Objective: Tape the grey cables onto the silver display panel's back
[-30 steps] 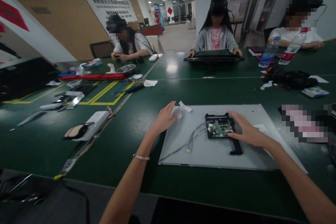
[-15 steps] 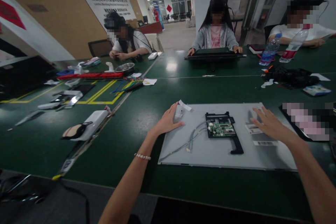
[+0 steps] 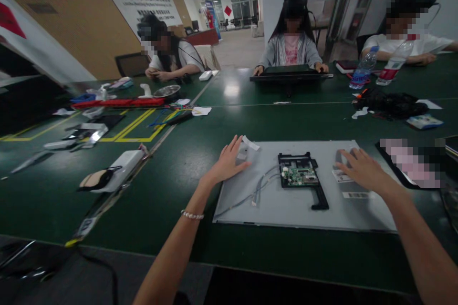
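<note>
A flat grey panel, looking like the back of an LCD screen, lies on the green table before me. On its middle sits a black plastic bracket carrying a green circuit board. A grey cable runs from the board to the panel's lower left corner. My left hand is open at the upper left edge, near a white strip of tape. Over the right part, my right hand is spread open above white labels. Whether its fingertips touch the panel I cannot tell.
A white device with a beige-and-black pad lies to the left. Beyond are coloured wires and a red strip. Bottles and a black bundle are at right. Across the table, a person holds a black screen.
The right hand has shifted slightly left and its fingers are a little more bent. The left hand stays almost in place. The whole view has moved slightly.
</note>
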The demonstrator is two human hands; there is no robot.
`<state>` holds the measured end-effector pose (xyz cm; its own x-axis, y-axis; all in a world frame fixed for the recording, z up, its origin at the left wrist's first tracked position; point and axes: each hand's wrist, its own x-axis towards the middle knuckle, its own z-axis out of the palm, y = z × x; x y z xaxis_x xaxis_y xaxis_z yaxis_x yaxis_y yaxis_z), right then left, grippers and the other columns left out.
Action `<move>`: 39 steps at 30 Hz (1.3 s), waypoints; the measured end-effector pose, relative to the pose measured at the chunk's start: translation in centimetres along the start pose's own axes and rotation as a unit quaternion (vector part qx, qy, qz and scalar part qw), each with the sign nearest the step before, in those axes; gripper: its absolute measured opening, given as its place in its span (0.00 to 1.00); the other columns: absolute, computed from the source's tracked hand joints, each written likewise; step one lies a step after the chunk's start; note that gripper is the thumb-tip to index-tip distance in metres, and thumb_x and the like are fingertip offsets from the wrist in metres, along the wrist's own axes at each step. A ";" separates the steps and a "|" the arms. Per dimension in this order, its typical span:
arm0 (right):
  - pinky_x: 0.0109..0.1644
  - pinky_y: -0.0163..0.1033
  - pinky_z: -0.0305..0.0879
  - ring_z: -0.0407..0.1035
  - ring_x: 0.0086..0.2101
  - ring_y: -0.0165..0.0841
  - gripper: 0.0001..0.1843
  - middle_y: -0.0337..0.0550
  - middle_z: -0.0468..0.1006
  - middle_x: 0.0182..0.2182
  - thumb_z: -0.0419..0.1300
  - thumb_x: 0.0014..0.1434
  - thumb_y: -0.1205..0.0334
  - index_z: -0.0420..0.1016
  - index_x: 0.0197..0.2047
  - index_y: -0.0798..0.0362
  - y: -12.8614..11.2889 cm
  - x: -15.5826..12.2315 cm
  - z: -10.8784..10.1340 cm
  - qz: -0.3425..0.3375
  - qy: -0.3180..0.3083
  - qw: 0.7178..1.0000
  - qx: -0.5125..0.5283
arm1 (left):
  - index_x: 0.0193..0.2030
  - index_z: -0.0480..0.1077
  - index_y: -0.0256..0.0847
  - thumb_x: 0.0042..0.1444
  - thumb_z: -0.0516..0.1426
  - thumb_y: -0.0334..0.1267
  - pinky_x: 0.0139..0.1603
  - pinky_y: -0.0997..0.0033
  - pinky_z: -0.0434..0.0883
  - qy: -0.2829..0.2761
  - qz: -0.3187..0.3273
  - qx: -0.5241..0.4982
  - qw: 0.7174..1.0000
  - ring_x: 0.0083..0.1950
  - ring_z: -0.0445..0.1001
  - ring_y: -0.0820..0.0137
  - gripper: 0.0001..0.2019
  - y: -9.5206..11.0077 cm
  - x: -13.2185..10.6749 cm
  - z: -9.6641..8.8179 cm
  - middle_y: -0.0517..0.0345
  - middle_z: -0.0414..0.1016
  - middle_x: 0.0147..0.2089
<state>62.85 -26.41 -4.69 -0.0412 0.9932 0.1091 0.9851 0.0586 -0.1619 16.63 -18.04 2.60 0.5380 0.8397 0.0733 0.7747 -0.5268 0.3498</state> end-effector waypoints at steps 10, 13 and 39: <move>0.67 0.55 0.53 0.54 0.65 0.43 0.36 0.49 0.57 0.68 0.52 0.64 0.46 0.48 0.71 0.45 -7.3 0.6 -1.9 -0.144 -0.005 0.954 0.261 | 0.74 0.37 0.37 0.46 0.65 0.53 0.70 0.42 0.48 -0.160 0.086 -0.142 0.973 0.74 0.40 0.42 0.56 8.6 3.0 2.3 0.34 0.38 0.74; 0.67 0.57 0.53 0.55 0.64 0.45 0.41 0.50 0.58 0.67 0.59 0.59 0.47 0.48 0.71 0.44 -8.3 0.3 -2.0 -0.173 -0.020 0.942 0.287 | 0.74 0.38 0.37 0.45 0.66 0.49 0.70 0.42 0.48 -0.154 0.107 -0.201 0.961 0.72 0.46 0.43 0.56 8.6 3.4 3.1 0.35 0.42 0.74; 0.60 0.48 0.63 0.66 0.56 0.39 0.22 0.48 0.73 0.55 0.56 0.63 0.63 0.67 0.61 0.50 -16.4 7.4 -4.9 -0.309 0.023 0.932 0.190 | 0.72 0.43 0.35 0.43 0.66 0.51 0.70 0.41 0.47 -0.127 0.144 -0.215 0.958 0.73 0.45 0.45 0.54 8.6 1.7 4.4 0.35 0.45 0.73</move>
<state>47.19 -20.55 3.60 -0.5648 0.7529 0.3378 0.6453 0.6581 -0.3879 25.67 -21.70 1.61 0.8147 0.5797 0.0135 0.4033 -0.5832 0.7051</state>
